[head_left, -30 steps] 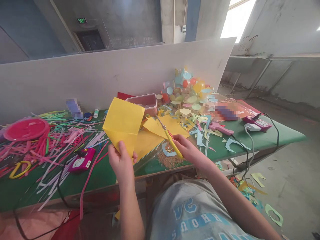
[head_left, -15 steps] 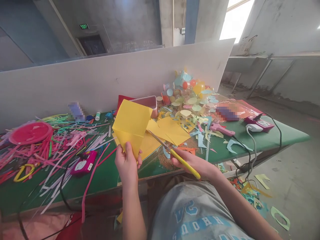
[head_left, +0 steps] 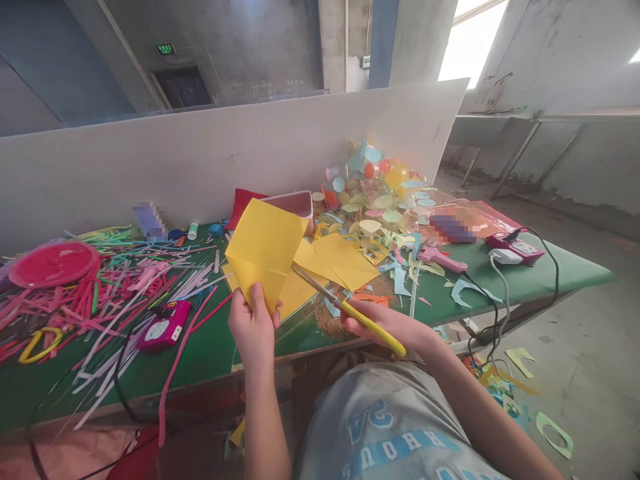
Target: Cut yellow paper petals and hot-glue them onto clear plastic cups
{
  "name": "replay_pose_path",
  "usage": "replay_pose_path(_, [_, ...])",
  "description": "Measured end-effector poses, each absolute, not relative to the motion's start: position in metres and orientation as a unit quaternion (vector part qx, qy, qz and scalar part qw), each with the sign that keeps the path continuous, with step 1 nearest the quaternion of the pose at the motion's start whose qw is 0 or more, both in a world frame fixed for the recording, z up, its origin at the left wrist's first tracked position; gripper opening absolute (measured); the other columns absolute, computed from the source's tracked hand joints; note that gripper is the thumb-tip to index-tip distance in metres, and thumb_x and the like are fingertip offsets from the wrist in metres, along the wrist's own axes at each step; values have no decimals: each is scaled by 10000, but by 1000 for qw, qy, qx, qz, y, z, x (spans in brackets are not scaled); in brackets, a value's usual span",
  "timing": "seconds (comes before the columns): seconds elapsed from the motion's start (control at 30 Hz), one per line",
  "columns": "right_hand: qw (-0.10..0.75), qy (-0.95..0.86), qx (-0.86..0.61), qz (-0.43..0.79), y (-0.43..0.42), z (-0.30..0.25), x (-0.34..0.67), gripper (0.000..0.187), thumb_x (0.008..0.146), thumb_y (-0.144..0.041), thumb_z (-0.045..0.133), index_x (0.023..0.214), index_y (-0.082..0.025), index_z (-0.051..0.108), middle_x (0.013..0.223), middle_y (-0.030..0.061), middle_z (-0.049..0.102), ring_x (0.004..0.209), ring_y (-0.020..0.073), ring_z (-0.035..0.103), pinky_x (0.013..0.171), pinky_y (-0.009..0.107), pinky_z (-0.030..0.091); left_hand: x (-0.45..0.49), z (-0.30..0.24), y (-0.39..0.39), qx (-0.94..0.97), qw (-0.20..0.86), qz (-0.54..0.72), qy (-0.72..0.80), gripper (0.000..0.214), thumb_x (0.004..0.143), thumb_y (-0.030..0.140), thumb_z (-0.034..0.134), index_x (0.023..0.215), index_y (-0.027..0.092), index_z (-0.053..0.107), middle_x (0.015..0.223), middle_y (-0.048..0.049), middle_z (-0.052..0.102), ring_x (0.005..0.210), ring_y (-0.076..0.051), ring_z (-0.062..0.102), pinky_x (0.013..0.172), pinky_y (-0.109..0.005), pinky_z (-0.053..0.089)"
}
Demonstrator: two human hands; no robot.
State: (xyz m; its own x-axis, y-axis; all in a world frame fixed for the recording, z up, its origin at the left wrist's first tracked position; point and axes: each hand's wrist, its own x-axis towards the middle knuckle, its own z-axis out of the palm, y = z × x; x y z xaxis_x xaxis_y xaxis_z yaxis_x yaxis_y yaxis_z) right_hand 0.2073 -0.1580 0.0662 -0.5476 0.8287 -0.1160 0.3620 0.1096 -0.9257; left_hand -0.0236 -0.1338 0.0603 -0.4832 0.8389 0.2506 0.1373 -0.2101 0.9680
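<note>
My left hand [head_left: 253, 327] grips the lower corner of a folded sheet of yellow paper [head_left: 265, 257], which is held up above the table. My right hand [head_left: 385, 327] is shut around a pair of yellow-handled scissors [head_left: 347, 308]. Their metal blades point left, with the tips at the right edge of the folded sheet. Whether the blades touch or cut the paper is hard to tell. Loose yellow paper sheets [head_left: 340, 261] lie on the table behind the blades.
The green table [head_left: 540, 277] holds a heap of pink and green paper strips at left and pastel paper circles at the back. A pink-red plate, a pink plastic tub, a glue gun and cables also sit there. A white partition stands behind; paper scraps lie on the floor at right.
The scissors have swung from a steep angle to a flatter one, with their tips now at the folded sheet's right edge. The folded sheet and my left hand have shifted slightly right and up.
</note>
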Motion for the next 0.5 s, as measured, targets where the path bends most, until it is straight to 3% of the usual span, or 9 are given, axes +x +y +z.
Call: replay_pose_path(0.5, [233,-710,-416,518,-157,68,205,541,852,-750,480,831,-210,458,764,-32,403,652,121,361,552,237,304,-15,63,-137,505,285,589,563,240,922,442,517,824,227,474,602,40,585,372,-77,480,332,-168,335])
